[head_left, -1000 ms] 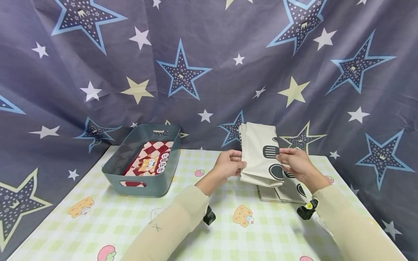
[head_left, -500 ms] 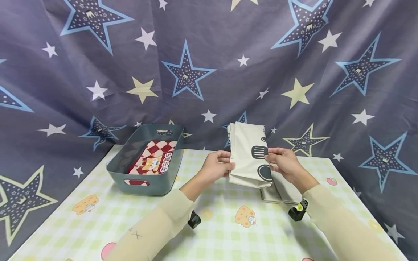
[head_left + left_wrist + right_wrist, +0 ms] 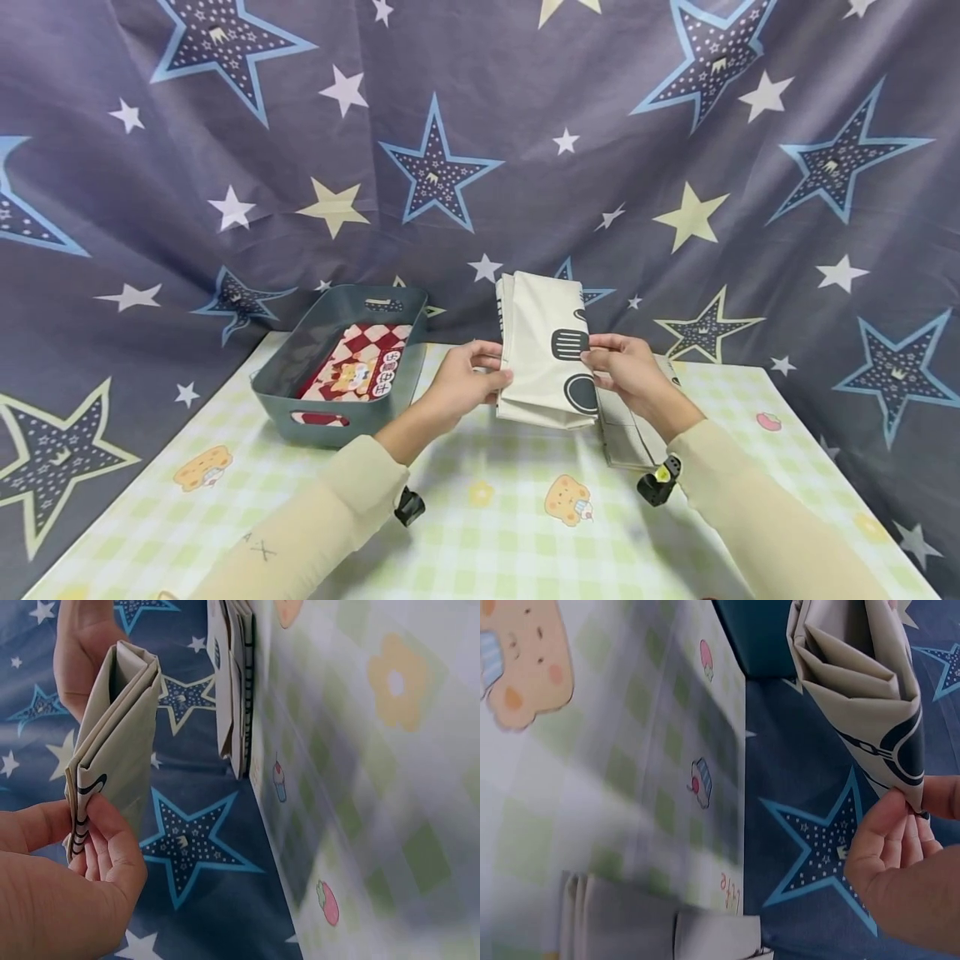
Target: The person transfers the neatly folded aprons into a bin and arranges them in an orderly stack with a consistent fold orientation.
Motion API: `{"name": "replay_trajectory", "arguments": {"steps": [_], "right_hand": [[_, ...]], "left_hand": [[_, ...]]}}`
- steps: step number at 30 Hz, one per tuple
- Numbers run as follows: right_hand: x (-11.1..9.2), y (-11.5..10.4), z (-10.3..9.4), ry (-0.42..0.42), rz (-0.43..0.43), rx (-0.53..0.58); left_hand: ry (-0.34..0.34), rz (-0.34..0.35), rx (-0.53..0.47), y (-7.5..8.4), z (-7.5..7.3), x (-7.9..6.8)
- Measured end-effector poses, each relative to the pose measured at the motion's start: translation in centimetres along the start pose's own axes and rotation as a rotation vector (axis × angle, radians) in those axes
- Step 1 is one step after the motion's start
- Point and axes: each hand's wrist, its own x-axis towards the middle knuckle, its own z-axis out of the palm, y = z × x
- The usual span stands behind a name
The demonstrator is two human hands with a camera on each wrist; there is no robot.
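Observation:
A cream folded cloth (image 3: 536,350) printed with dark kitchen-utensil shapes hangs upright above the table, held between both hands. My left hand (image 3: 463,385) pinches its left edge between thumb and fingers; the left wrist view shows this grip on the folded layers (image 3: 112,750). On the opposite edge my right hand (image 3: 636,377) pinches the cloth, seen close in the right wrist view beside the cloth's open folds (image 3: 862,682). Behind the right hand, another folded cream cloth (image 3: 626,437) lies on the table, partly hidden by the hand and forearm.
At the left stands a grey-green plastic basket (image 3: 300,421) with handle slots. Inside lies a red and cream checked folded cloth (image 3: 360,367) with a cartoon animal. A green-checked tablecloth (image 3: 495,542) covers the table, and a starry curtain (image 3: 465,83) hangs right behind it.
Both hands have carried the upright folded cloth leftward, nearer the basket. More of the cloth lying on the table shows beside it. The grips look the same.

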Motion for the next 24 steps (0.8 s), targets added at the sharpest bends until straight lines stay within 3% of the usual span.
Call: {"name": "replay_trajectory", "arguments": {"steps": [11, 24], "right_hand": [[0.5, -0.6, 2.7, -0.018, -0.015, 0.053], [1.1, -1.6, 6.5, -0.016, -0.034, 0.093]], "left_hand": [[0.01, 0.008, -0.01, 0.3, -2.7, -0.5], [0.02, -0.024, 0.055, 0.5, -6.8, -0.8]]}}
